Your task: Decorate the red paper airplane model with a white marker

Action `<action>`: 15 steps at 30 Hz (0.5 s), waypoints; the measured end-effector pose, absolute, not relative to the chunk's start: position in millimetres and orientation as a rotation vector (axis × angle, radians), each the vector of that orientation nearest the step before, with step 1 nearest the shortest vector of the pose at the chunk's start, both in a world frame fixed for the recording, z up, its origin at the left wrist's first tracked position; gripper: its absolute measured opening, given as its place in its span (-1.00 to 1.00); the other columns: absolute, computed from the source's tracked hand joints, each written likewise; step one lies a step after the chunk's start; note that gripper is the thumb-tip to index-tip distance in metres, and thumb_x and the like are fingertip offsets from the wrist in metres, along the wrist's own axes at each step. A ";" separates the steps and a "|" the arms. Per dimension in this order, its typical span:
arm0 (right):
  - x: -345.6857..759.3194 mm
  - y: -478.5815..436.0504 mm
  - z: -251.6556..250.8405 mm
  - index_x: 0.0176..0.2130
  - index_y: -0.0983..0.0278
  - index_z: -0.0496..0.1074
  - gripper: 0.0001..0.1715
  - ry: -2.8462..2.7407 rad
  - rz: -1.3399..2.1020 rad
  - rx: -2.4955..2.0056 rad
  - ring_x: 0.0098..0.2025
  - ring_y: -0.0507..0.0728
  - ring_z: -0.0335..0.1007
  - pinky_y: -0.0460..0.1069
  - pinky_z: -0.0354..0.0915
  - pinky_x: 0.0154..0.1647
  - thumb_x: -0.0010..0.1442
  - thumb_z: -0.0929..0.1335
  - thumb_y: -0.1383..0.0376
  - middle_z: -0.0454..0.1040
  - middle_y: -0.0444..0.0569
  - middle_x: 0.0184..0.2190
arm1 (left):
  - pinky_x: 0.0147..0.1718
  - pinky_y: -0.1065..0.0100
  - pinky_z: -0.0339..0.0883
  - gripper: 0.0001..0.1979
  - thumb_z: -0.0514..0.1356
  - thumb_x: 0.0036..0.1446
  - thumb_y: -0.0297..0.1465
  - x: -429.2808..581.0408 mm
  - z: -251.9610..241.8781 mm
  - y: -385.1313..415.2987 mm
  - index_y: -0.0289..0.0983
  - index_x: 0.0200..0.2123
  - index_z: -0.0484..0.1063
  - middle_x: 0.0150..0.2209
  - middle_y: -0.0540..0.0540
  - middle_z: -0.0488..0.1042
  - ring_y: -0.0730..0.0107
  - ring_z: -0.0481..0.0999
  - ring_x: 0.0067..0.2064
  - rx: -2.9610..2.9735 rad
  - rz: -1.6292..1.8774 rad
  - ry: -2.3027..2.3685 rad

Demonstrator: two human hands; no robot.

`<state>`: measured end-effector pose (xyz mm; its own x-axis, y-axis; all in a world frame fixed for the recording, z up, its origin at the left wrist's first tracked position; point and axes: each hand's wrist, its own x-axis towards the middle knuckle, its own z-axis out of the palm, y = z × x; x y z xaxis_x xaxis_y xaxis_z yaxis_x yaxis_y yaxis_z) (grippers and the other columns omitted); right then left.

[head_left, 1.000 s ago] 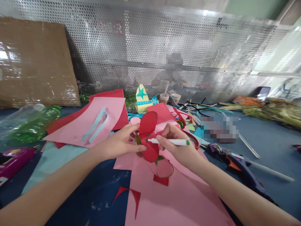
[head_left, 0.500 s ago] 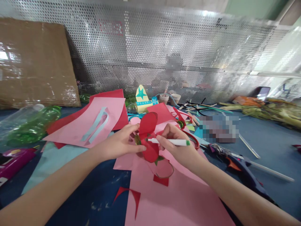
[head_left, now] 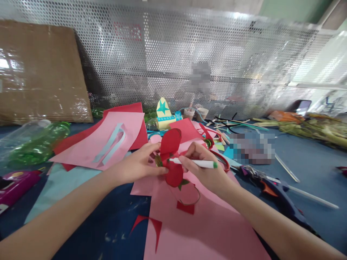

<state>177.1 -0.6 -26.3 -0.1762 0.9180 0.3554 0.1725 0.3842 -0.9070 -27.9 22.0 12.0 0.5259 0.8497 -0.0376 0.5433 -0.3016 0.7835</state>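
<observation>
My left hand [head_left: 138, 164] is closed around the base of a red paper flower [head_left: 170, 155] with a green ring at its centre, held just above the table. My right hand [head_left: 204, 169] grips a white marker with a green end [head_left: 199, 163], its tip against the flower's red petals. A small green leaf [head_left: 183, 183] hangs below the petals. Beneath both hands lies a large pink paper sheet [head_left: 200, 227] with red offcuts [head_left: 151, 225] on it.
Pink and red sheets [head_left: 108, 139] lie at the left, beside a green plastic bottle [head_left: 38, 144]. A blue glue gun [head_left: 279, 195] lies at the right. A star-marked paper rocket [head_left: 164, 113], sticks and cups stand behind. Perforated metal panel [head_left: 176, 61] and cardboard [head_left: 40, 72] close the back.
My right hand and the marker have shifted slightly left and down against the flower. The left hand and flower have barely moved.
</observation>
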 end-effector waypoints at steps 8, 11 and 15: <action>176.9 -1.0 -26.0 -0.47 0.22 0.21 -0.70 -1.626 0.925 -0.971 -0.54 -0.01 0.16 -0.08 0.13 -0.51 0.15 0.36 0.15 0.29 -0.20 -0.58 | -0.14 0.21 0.32 -0.44 0.28 -0.07 -0.20 -26.7 12.2 23.0 -0.15 0.04 0.33 -0.11 -0.07 0.36 0.20 0.42 -0.13 1.981 0.509 1.137; 176.8 -2.0 -25.2 -0.47 0.22 0.20 -0.70 -1.602 0.931 -0.987 -0.53 -0.01 0.17 -0.08 0.14 -0.50 0.15 0.36 0.17 0.28 -0.20 -0.58 | -0.13 0.21 0.31 -0.44 0.28 -0.06 -0.18 -27.0 12.5 22.7 -0.14 0.05 0.32 -0.10 -0.07 0.36 0.21 0.42 -0.12 1.991 0.499 1.150; 176.8 -2.7 -23.6 -0.49 0.22 0.19 -0.71 -1.581 0.922 -1.026 -0.53 -0.01 0.19 -0.08 0.14 -0.49 0.15 0.35 0.21 0.29 -0.20 -0.58 | -0.15 0.23 0.31 -0.47 0.28 -0.05 -0.18 -26.6 13.7 22.2 -0.17 0.01 0.33 -0.13 -0.07 0.37 0.22 0.42 -0.14 2.007 0.483 1.151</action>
<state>176.8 -2.7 -23.6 -0.1433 0.9337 0.3281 0.1745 0.3502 -0.9203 -26.6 22.2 13.7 0.5226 0.8514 -0.0445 0.5645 -0.3064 0.7665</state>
